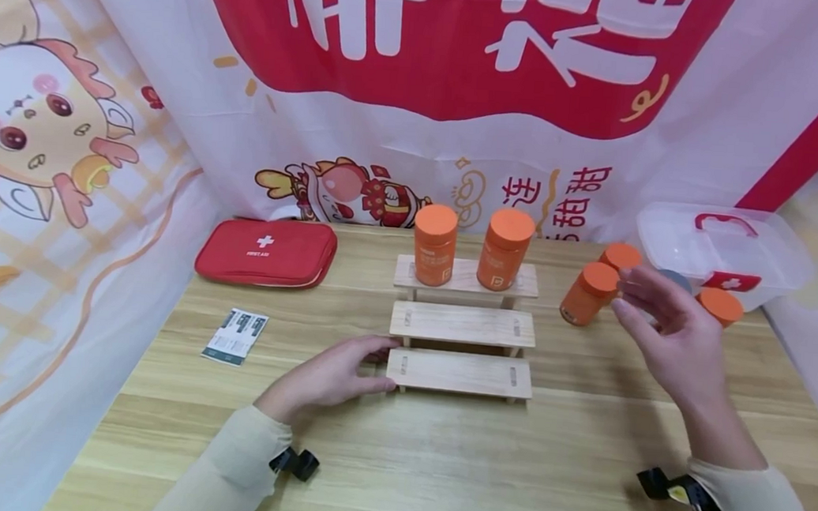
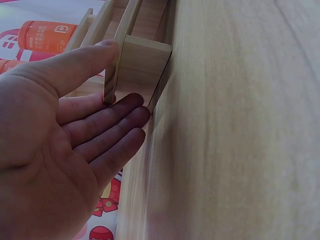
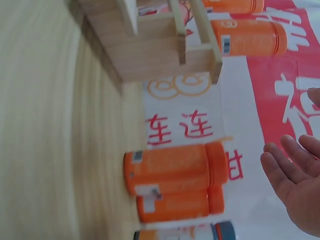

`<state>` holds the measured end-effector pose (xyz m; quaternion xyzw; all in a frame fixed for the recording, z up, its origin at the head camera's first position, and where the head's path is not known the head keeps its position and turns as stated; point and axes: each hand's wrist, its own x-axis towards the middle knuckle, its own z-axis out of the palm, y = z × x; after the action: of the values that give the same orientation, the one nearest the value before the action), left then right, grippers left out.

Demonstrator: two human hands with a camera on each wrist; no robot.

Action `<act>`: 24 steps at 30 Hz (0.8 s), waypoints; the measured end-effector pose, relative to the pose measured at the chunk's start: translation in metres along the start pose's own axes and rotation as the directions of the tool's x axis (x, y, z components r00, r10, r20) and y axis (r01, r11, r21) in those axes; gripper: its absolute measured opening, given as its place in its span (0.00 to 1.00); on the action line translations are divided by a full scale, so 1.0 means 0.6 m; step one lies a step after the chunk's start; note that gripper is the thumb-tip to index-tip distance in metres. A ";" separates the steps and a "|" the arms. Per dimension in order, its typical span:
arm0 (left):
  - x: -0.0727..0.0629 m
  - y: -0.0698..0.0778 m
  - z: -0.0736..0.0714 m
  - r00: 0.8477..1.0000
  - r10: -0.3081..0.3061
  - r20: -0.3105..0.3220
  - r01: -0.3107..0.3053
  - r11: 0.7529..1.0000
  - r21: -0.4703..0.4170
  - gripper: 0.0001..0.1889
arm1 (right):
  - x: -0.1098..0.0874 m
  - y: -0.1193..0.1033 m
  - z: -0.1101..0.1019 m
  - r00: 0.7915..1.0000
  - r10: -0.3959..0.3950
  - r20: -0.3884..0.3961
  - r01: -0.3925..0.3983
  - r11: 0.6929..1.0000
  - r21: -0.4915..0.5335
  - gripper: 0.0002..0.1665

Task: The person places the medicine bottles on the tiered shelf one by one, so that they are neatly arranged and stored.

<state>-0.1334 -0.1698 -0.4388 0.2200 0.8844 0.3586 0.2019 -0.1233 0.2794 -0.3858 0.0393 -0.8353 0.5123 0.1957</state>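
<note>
A three-step wooden stand [image 1: 463, 325] sits mid-table. My left hand [image 1: 333, 373] pinches the left end of its lowest step, thumb against the plank and index finger beneath; the other fingers extend straight in the left wrist view. Two orange bottles, one on the left [image 1: 435, 245] and one on the right [image 1: 505, 250], stand on the top step. Over at the right, my right hand [image 1: 681, 338] is raised near more orange bottles, fingers spread and holding nothing. Nearest its fingertips is an orange-capped bottle [image 1: 587, 296]; a blue-capped bottle [image 1: 674, 280] is partly hidden behind the hand.
A red first-aid pouch [image 1: 267, 253] lies at the back left, with a printed card [image 1: 235, 337] in front of it. At the back right is a clear plastic box [image 1: 787, 246] with a red handle. A printed curtain [image 1: 382, 135] hangs behind the table.
</note>
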 end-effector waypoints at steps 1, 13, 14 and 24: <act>0.000 0.000 0.000 1.000 0.002 -0.001 -0.002 1.000 0.000 0.36 | -0.002 0.004 -0.003 1.000 0.014 0.001 -0.014 1.000 0.000 0.30; -0.002 -0.001 0.001 1.000 -0.005 -0.001 0.005 1.000 -0.007 0.36 | -0.025 0.066 -0.035 0.979 0.202 0.003 -0.201 0.977 -0.068 0.34; -0.001 -0.001 0.001 1.000 -0.005 -0.001 0.005 1.000 -0.007 0.36 | -0.026 0.071 -0.037 0.975 0.221 0.004 -0.220 0.972 -0.084 0.34; 0.000 -0.001 0.001 1.000 -0.001 -0.004 0.001 1.000 -0.004 0.35 | -0.045 0.121 -0.056 0.960 0.278 -0.014 -0.279 0.957 -0.075 0.34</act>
<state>-0.1335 -0.1698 -0.4395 0.2182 0.8843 0.3608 0.2007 -0.1079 0.3394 -0.4433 -0.0869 -0.8512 0.5024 0.1243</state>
